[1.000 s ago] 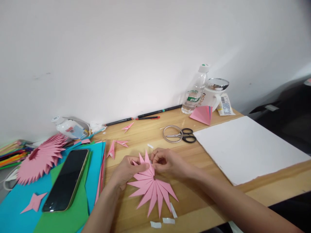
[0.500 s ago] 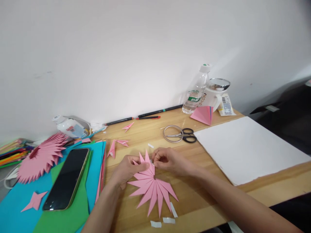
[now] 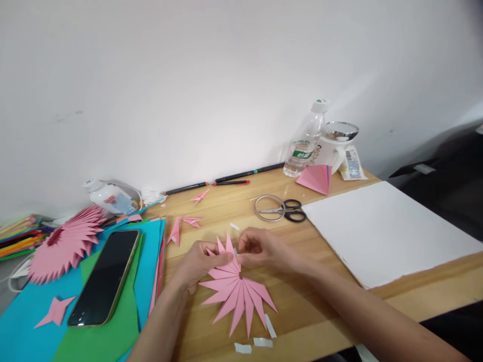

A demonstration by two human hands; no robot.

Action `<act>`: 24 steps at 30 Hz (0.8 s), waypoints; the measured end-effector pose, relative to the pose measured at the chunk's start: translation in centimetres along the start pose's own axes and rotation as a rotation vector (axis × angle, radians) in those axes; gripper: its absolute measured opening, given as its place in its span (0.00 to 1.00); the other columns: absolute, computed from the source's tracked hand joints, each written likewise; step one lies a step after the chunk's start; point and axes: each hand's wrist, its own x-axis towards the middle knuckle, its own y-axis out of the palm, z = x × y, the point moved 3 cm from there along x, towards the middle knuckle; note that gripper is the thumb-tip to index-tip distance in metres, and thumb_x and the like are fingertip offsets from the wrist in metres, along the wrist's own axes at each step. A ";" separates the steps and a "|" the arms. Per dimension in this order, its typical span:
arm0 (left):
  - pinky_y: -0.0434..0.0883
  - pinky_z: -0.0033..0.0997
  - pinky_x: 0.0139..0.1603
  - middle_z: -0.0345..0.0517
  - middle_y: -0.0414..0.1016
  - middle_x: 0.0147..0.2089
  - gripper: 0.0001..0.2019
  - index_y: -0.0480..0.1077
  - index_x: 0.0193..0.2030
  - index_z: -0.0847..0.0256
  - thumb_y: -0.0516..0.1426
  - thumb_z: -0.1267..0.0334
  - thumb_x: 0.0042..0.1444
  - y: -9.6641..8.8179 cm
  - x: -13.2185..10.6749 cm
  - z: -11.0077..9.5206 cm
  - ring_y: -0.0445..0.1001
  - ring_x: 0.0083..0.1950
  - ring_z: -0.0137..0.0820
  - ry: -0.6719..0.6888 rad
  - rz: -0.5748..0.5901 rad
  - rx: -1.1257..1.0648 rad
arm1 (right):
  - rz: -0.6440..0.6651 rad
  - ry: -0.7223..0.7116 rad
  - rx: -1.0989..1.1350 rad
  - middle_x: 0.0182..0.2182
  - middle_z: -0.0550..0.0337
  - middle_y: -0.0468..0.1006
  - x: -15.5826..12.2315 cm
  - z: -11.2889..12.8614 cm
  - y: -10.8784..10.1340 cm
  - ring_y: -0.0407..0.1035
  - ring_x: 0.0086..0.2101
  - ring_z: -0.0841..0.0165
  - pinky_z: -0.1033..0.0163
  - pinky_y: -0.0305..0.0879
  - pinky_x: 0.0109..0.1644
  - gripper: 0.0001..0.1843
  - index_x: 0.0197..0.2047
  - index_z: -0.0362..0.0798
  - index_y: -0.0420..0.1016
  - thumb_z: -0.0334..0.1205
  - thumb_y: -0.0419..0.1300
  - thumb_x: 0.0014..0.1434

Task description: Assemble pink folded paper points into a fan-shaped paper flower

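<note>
A pink folded-paper fan of pointed spikes (image 3: 237, 296) lies on the wooden table in front of me. My left hand (image 3: 199, 261) grips its upper left part, thumb on top and fingers underneath. At the fan's upper right edge, my right hand (image 3: 260, 249) pinches with thumb and finger close to a small white strip (image 3: 235, 251); the fingertips hide what they hold. White strips of tape (image 3: 263, 342) lie below the fan, and another strip (image 3: 234, 227) rests above it. Loose pink folded pieces (image 3: 174, 232) lie beyond my left hand.
Scissors (image 3: 294, 210) and a ring-shaped roll (image 3: 269, 207) lie beyond my right hand. A white board (image 3: 392, 234) is at right; a water bottle (image 3: 304, 141) and mug (image 3: 328, 151) stand behind. On the left are a phone (image 3: 105, 276), coloured paper (image 3: 26, 322) and a larger pink paper piece (image 3: 68, 246).
My right hand's fingers have shifted very slightly at the fan's edge. The left hand keeps its grip, and the fan stays in place.
</note>
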 end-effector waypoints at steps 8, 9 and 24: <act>0.50 0.20 0.18 0.36 0.64 0.15 0.14 0.69 0.17 0.67 0.66 0.59 0.35 0.1 0.0 -0.1 0.57 0.17 0.20 0.005 0.003 -0.016 | 0.004 -0.067 -0.102 0.27 0.60 0.72 0.1 0.4 0.1 0.65 0.28 0.73 0.70 0.59 0.30 0.07 0.22 0.43 0.67 0.34 0.58 0.49; 0.51 0.20 0.18 0.37 0.64 0.15 0.14 0.69 0.17 0.67 0.66 0.58 0.36 0.1 0.0 -0.1 0.57 0.17 0.20 0.002 0.003 -0.015 | 0.008 -0.061 -0.097 0.27 0.60 0.72 0.1 0.4 0.0 0.65 0.28 0.73 0.69 0.59 0.30 0.07 0.21 0.43 0.67 0.34 0.57 0.49; 0.60 0.22 0.20 0.42 0.73 0.17 0.13 0.72 0.19 0.67 0.67 0.58 0.33 -0.5 -0.5 -0.9 0.66 0.18 0.24 0.071 -0.008 -0.267 | 0.075 0.297 0.262 0.18 0.62 0.74 0.1 0.3 0.5 0.68 0.20 0.75 0.72 0.61 0.22 0.05 0.21 0.44 0.65 0.34 0.55 0.45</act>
